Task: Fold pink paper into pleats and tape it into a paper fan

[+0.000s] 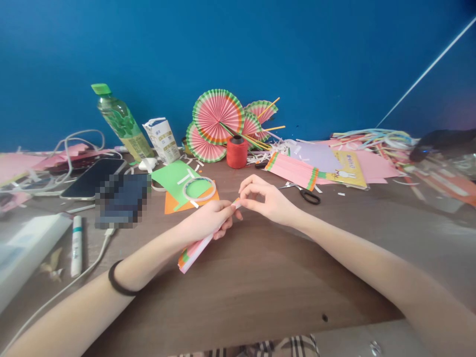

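My left hand [212,221] is closed around a narrow folded strip of pink paper [195,253] with green and orange bands and a white edge. One end of the strip points down and left, above the brown table. At its upper end, my right hand [265,199] pinches the tip between thumb and fingers, close beside my left fingertips. A second pleated pink paper [292,170] lies behind my right hand, next to black-handled scissors [309,196]. Behind my left hand, a roll of tape [199,189] rests on green paper [174,178] and orange paper [169,204].
Round pleated fans [218,116] and a red thread spool [237,152] stand by the blue wall. Left are a green bottle [124,124], a carton [162,140], a phone [93,179], cables and a marker [76,247]. A yellow packet [348,169] lies right.
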Action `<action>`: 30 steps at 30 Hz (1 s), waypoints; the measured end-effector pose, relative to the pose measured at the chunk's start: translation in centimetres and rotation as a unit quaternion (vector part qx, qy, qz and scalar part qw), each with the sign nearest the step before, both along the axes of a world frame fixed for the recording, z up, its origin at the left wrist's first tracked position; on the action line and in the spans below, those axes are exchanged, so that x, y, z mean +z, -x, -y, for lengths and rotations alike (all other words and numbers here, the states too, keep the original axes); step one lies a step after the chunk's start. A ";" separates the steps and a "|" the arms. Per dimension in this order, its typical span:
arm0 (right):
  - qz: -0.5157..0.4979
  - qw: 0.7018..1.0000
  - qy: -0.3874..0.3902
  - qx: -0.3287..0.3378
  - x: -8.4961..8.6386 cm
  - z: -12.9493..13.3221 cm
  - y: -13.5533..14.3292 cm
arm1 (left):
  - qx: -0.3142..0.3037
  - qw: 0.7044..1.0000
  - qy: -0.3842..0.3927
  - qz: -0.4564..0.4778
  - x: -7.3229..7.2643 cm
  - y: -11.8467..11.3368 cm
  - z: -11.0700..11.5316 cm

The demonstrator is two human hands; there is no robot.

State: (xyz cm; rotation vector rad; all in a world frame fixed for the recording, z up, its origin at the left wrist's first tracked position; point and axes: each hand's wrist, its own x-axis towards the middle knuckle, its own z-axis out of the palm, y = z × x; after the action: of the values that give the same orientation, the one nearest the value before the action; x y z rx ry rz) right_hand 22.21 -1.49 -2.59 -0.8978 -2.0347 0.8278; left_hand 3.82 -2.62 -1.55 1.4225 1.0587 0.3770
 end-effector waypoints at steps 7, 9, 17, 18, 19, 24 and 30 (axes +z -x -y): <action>0.017 0.999 0.005 0.028 -0.1 -0.3 -0.3 | -0.025 1.000 -0.002 -0.006 0.2 0.1 0.2; 0.025 0.999 0.005 0.033 0.0 -0.3 -0.4 | -0.033 0.999 0.000 -0.007 0.2 0.1 0.1; 0.045 0.998 0.027 0.042 0.5 -0.2 -0.5 | -0.050 0.999 0.012 -0.017 0.2 0.1 0.1; 0.045 0.998 0.030 0.041 0.5 -0.2 -0.5 | -0.050 0.998 0.012 -0.021 0.2 0.0 0.1; 0.046 0.998 0.033 0.039 0.6 -0.2 -0.5 | -0.051 0.998 0.012 -0.025 0.2 0.0 0.2; 0.045 0.997 0.045 0.037 0.5 -0.1 -0.5 | -0.053 0.998 0.008 -0.031 0.4 -0.1 0.2; 0.042 0.997 0.054 0.035 0.3 -0.1 -0.5 | -0.056 0.998 0.000 -0.033 0.5 -0.2 0.3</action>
State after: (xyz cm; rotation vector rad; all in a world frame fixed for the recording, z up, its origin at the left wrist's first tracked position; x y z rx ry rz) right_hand 22.67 -1.35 -2.30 -0.9394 -2.1215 0.9597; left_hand 3.98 -2.93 -1.07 1.4963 1.0276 0.2512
